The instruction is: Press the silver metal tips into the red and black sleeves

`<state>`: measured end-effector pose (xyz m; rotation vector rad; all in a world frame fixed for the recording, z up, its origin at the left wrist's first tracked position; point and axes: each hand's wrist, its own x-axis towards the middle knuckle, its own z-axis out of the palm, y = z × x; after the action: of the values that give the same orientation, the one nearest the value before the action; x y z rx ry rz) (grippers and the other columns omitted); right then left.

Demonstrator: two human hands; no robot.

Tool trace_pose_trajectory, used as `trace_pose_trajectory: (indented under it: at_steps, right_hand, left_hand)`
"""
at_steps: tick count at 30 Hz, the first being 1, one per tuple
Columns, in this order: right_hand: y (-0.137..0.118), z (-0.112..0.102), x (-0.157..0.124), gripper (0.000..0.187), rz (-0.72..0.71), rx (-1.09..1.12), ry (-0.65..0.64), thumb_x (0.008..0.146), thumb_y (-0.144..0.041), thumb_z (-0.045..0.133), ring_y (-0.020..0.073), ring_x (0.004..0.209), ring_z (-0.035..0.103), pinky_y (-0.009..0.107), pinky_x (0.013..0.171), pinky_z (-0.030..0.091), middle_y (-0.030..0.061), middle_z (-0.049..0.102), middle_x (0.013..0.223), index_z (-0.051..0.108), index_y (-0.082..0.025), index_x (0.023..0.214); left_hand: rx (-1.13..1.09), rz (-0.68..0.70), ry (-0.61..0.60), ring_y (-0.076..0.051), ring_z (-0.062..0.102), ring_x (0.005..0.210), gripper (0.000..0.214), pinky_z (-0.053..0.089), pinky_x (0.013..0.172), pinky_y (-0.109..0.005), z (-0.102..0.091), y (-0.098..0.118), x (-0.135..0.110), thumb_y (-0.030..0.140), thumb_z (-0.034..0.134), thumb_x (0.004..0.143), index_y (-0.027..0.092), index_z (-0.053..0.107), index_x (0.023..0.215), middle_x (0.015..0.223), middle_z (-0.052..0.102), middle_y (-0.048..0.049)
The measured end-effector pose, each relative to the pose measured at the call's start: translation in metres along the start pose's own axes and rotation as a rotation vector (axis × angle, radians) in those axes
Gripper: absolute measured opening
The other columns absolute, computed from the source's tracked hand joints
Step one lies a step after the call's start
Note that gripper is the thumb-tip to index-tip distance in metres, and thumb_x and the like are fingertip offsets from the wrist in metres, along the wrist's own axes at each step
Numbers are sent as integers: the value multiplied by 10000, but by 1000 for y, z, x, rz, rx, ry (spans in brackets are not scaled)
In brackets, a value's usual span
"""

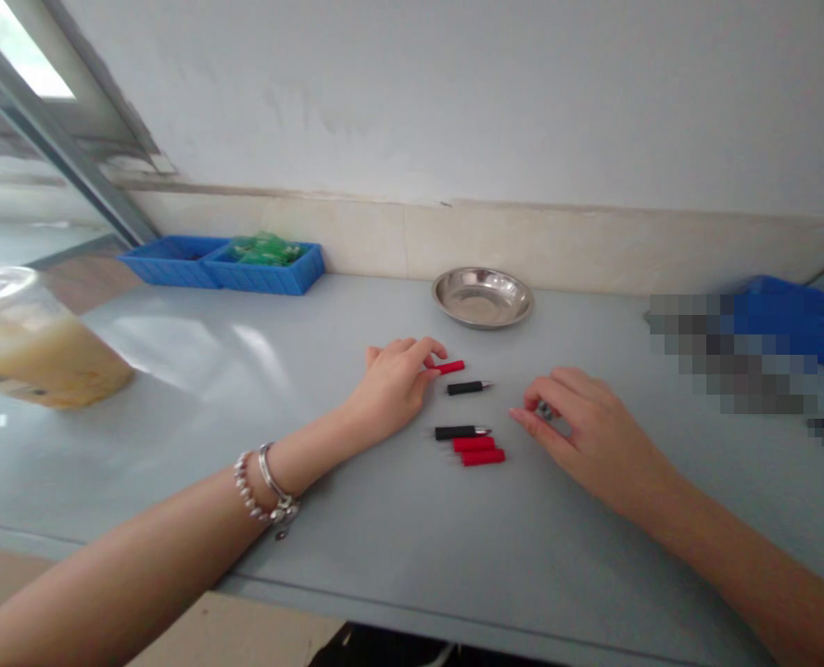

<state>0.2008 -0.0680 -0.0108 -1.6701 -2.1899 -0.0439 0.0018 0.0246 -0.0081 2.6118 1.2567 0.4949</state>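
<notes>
Pinching, it seems, one end of a red piece [451,368] over the bench [384,519]: left hand [431,364], thumb and forefinger nearly closed. Head view only. Piece likely light, stiff, smooth, apt to roll; mid-barrel looks the surest hold. Right hand [528,406] half curled, grey bits [543,409] tucked within. Black piece [464,388] just beside the red; second black [456,433] and red pair [482,458] bunched nearer the person, may crowd fingers. Dish [485,320] behind; bins [265,279], jar [70,366] well left.
</notes>
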Motion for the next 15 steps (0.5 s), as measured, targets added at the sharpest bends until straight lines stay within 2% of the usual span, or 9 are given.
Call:
trace_pose_trajectory:
  at_steps: [3, 5, 15]
  right_hand:
    - [-6, 0, -2, 186, -178, 209, -67, 862, -266, 435, 164, 785, 474, 294, 710, 386, 58, 528, 815, 601, -187, 891]
    - [-9, 2, -3, 209, -230, 264, -106, 868, -268, 426, 167, 788, 467, 307, 715, 395, 61, 524, 821, 611, -203, 940]
    - [-10, 6, -6, 341, -136, 275, -197, 852, -352, 450, 196, 897, 437, 397, 850, 377, 81, 490, 948, 517, -203, 1152]
  left_hand:
    - [-28, 44, 62, -189, 511, 910, 185, 323, 780, -356, -4, 6, -3, 152, 416, 845, 186, 503, 1004, 983, 586, -43]
    - [-16, 83, 90, -195, 497, 931, 177, 309, 770, -350, -6, 10, -5, 165, 402, 855, 187, 507, 996, 988, 580, -48]
    - [-17, 261, 110, -176, 445, 875, 172, 277, 706, -309, -13, 23, -15, 163, 378, 869, 187, 521, 962, 955, 567, -38]
